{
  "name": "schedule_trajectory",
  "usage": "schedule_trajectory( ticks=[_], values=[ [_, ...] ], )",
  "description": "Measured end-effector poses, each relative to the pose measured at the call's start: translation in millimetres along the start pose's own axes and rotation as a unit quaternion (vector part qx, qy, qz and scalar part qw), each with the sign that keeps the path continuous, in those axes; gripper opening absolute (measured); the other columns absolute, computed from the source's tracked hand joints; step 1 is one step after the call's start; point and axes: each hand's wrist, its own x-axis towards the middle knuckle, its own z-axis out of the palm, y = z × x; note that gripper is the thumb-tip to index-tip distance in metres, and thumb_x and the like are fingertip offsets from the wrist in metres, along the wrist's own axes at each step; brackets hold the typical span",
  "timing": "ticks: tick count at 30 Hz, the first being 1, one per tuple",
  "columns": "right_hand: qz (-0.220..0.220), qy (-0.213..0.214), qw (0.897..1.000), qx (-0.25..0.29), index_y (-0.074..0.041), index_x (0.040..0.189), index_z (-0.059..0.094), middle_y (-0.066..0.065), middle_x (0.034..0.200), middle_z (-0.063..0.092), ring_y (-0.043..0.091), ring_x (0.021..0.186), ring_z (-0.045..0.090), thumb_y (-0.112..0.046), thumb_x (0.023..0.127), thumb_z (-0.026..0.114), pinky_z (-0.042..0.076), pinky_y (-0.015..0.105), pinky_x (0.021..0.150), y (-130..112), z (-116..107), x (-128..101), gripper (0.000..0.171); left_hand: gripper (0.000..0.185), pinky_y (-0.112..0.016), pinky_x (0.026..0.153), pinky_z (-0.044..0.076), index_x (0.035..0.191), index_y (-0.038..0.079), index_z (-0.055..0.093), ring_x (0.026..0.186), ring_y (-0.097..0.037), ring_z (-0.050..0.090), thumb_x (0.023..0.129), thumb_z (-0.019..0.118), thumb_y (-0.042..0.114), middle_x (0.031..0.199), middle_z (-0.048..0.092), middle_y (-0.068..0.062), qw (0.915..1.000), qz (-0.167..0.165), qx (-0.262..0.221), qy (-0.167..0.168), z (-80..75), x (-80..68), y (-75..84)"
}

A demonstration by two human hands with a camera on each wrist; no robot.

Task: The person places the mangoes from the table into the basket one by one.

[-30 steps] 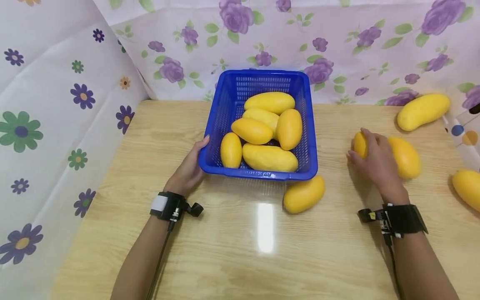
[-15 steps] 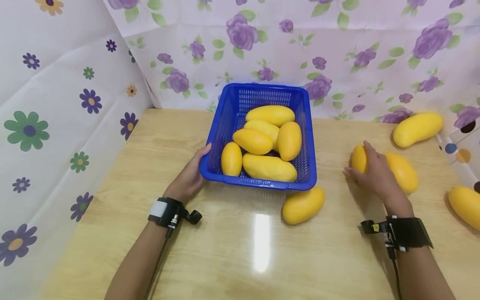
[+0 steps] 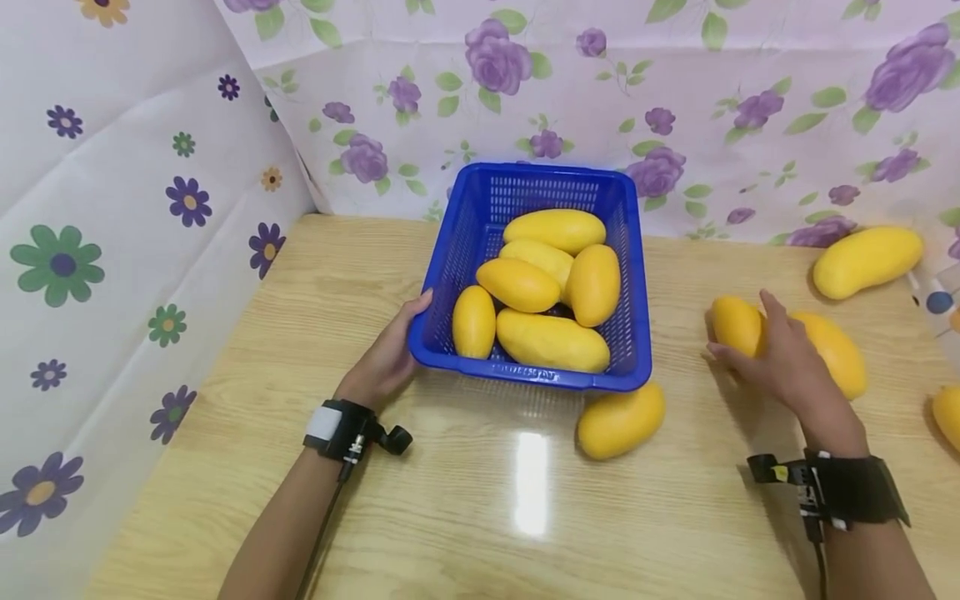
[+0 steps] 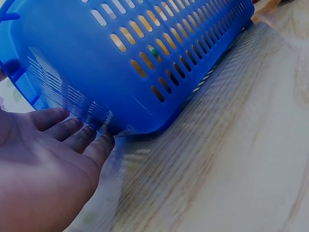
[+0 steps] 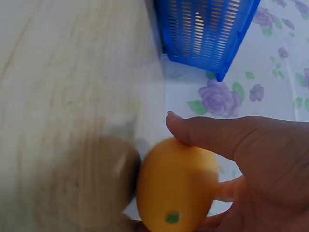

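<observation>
A blue plastic basket [image 3: 450,258] [image 4: 145,58] holding several yellow mangoes [image 3: 551,340] stands at the back middle of the wooden table. My left hand [image 3: 390,354] [image 4: 53,145] rests against the basket's near left corner with straight fingers touching its wall. To the right, my right hand [image 3: 780,358] [image 5: 251,164] grips a small yellow mango [image 3: 737,325] [image 5: 176,188], thumb and fingers curled around it, slightly off the table. A larger mango [image 3: 836,350] lies just behind that hand.
One mango [image 3: 621,419] lies in front of the basket's near right corner. Another [image 3: 866,260] lies at the back right and one [image 3: 947,414] at the right edge. Floral cloth walls [image 3: 112,208] close the left and back sides.
My right hand has closed around the small mango and begun lifting it. The left hand stays at the basket's corner. The head view shifted slightly.
</observation>
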Motion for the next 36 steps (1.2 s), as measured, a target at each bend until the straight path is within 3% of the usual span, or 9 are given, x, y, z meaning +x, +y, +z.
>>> schedule_trajectory(
  ticks=[5,12,18,29,36],
  values=[
    [0.008,-0.023,1.000,-0.011,0.008,0.157,0.002,0.049,0.143,0.029,0.062,0.121,0.038,-0.053,0.099,0.060,0.035,0.072,0.092,-3.5,-3.4,-1.1,0.103,0.067,-0.037,0.115,0.030,0.160,0.020,0.026,0.139,-0.021,0.038,0.105,0.044,0.052,0.157,0.036,-0.006,0.9999,-0.002,0.006,0.009,1.7,-0.2,0.8],
    [-0.012,0.013,1.000,-0.015,0.009,0.155,0.018,0.046,0.139,0.039,0.059,0.117,0.043,-0.050,0.097,0.064,0.038,0.069,0.090,-5.4,-1.8,0.3,0.095,0.070,-0.038,0.115,0.030,0.160,0.020,0.028,0.139,-0.022,0.038,0.102,0.050,0.054,0.157,0.036,-0.007,0.9999,0.007,0.002,0.011,1.8,0.6,2.5],
    [-0.008,0.008,1.000,-0.009,0.008,0.156,0.021,0.045,0.139,0.040,0.058,0.116,0.044,-0.051,0.097,0.064,0.039,0.069,0.088,-6.0,-1.2,-1.4,0.094,0.072,-0.037,0.116,0.029,0.161,0.022,0.025,0.140,-0.021,0.037,0.102,0.049,0.056,0.158,0.035,-0.006,0.9998,-0.006,0.016,0.011,1.2,0.2,0.9],
    [0.012,0.026,1.000,0.003,0.003,0.158,0.018,0.043,0.137,0.042,0.052,0.108,0.048,-0.057,0.093,0.066,0.042,0.062,0.080,-12.1,-4.0,-2.7,0.100,0.072,-0.039,0.118,0.026,0.161,0.023,0.025,0.144,-0.021,0.033,0.102,0.049,0.056,0.160,0.032,-0.003,0.9998,0.001,0.013,0.012,1.8,-1.5,-1.4],
    [0.016,0.048,0.999,0.010,0.004,0.155,0.024,0.041,0.131,0.046,0.050,0.101,0.049,-0.053,0.094,0.065,0.040,0.054,0.073,-17.3,-8.4,-7.4,0.093,0.070,-0.035,0.117,0.028,0.161,0.022,0.024,0.144,-0.018,0.032,0.104,0.047,0.055,0.162,0.029,-0.003,0.9998,0.012,0.016,0.002,1.6,-1.9,-1.9]
  ],
)
